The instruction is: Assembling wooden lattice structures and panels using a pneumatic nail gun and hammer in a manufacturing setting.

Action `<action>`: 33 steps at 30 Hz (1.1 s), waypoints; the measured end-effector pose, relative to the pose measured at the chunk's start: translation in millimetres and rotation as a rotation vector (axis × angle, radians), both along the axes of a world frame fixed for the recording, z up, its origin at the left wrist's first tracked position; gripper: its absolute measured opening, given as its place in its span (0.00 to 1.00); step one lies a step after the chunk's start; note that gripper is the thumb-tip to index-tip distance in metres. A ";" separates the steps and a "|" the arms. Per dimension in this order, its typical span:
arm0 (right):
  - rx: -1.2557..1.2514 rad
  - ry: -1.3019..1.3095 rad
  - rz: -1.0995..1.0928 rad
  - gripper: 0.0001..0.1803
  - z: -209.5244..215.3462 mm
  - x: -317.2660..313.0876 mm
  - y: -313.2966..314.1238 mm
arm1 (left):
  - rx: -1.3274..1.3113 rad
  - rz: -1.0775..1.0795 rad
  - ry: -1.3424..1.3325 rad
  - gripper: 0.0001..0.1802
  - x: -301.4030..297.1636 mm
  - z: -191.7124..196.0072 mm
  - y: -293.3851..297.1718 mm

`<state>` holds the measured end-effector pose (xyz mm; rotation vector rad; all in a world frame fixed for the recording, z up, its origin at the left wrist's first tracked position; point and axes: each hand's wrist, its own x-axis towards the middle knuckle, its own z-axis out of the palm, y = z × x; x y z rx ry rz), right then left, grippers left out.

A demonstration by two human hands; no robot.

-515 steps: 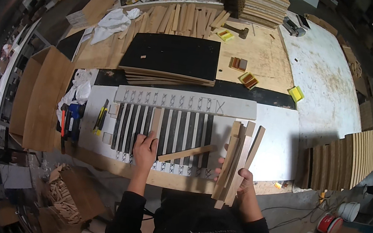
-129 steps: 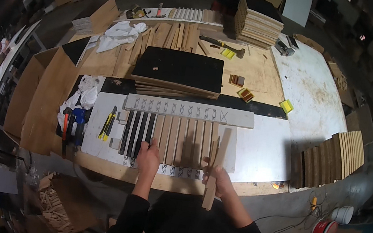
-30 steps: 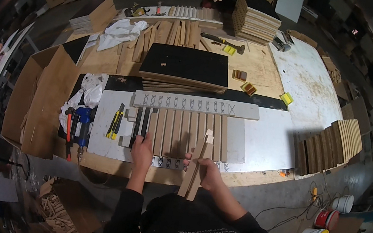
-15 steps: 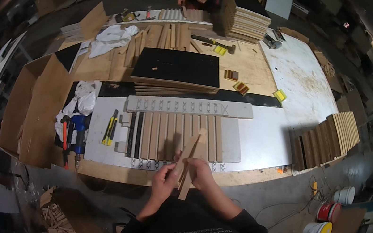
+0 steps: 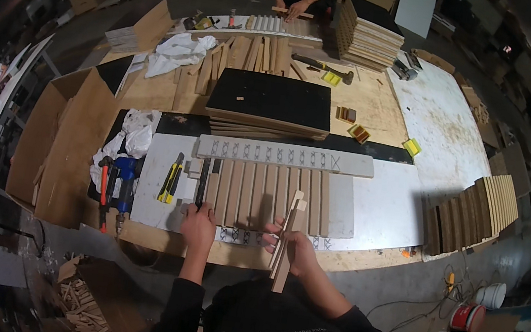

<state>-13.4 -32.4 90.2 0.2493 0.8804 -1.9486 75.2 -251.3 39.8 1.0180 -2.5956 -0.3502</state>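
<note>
My right hand (image 5: 297, 253) grips a few thin wooden strips (image 5: 289, 241), which stand tilted above the near edge of the work. The fingers of my left hand (image 5: 199, 228) are curled at the near end of a black strip (image 5: 203, 181); what lies under the fingertips is hidden. A row of brown wooden slats (image 5: 264, 196) lies side by side just beyond my hands. Along its far side runs a pale board (image 5: 280, 155) with drawn marks, and a similar marked strip shows partly at the near side.
A yellow-black utility knife (image 5: 171, 178), a blue power tool (image 5: 123, 185) and an open cardboard box (image 5: 72, 139) are to the left. Black-topped panels (image 5: 271, 99) sit beyond the slats. Stacked slatted blocks (image 5: 476, 209) stand at right. Another person's hands (image 5: 294, 10) work across the table.
My left hand has left the strips and moved left to the near end of the black strip. My right hand keeps the strips. The view has shifted slightly.
</note>
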 end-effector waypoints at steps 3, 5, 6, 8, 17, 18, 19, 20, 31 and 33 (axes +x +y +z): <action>-0.011 0.004 -0.021 0.28 -0.2 -0.6 4.2 | -0.055 -0.019 -0.012 0.09 -12.9 1.2 -7.0; -0.030 -0.019 -0.034 0.28 -1.6 -1.5 7.1 | -0.044 -0.013 -0.013 0.08 -22.9 3.4 -11.6; -0.030 -0.018 -0.037 0.28 -1.8 -1.5 8.2 | -0.016 -0.018 -0.019 0.07 -27.6 1.5 -14.8; -0.017 0.003 -0.045 0.25 -2.1 -0.8 9.5 | 0.012 -0.025 -0.025 0.06 -36.7 -5.7 -21.0; -0.098 -0.003 -0.103 0.28 -0.9 -1.5 7.1 | 0.423 -0.244 0.255 0.11 -19.5 33.5 24.2; -0.119 0.029 -0.091 0.30 0.5 -1.9 6.7 | 0.744 -0.276 0.247 0.12 -9.6 42.9 43.7; -0.116 0.026 -0.093 0.30 3.0 -1.4 3.8 | 0.955 -0.344 0.287 0.11 -0.4 51.8 63.8; -0.144 0.036 -0.085 0.31 5.4 -0.4 -0.7 | 1.163 -0.407 0.329 0.10 5.8 55.1 81.2; -0.097 0.040 -0.001 0.31 3.8 -3.1 -6.1 | 0.070 -0.056 0.498 0.07 32.9 19.2 7.3; -0.128 0.040 0.003 0.30 0.7 -3.8 -6.8 | -0.092 -0.016 0.133 0.09 41.4 11.2 -3.4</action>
